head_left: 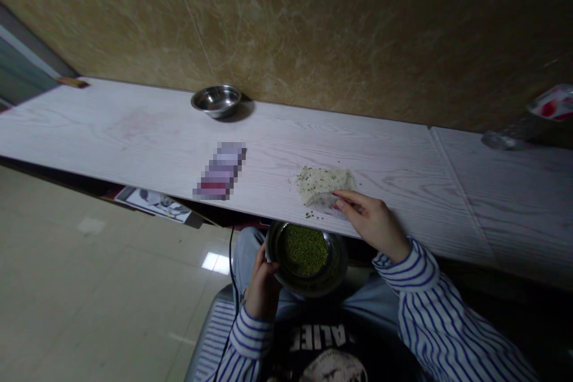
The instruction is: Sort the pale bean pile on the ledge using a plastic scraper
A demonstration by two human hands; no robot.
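I counted one left hand (263, 285), one right hand (372, 221), one near steel bowl (338, 268), one far steel bowl (216, 100), one clear bag (324, 186), one blurred card (219, 171) and one table (111, 131).

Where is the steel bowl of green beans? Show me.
In the head view, the steel bowl sits over the person's lap just below the table's near edge, held at its rim by the left hand and left of the right hand.

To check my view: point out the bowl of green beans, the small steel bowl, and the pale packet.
Bowl of green beans (342, 262): head view, on its steel rim.
Small steel bowl (216, 97): head view, on its inner wall.
Pale packet (322, 182): head view, on its middle.
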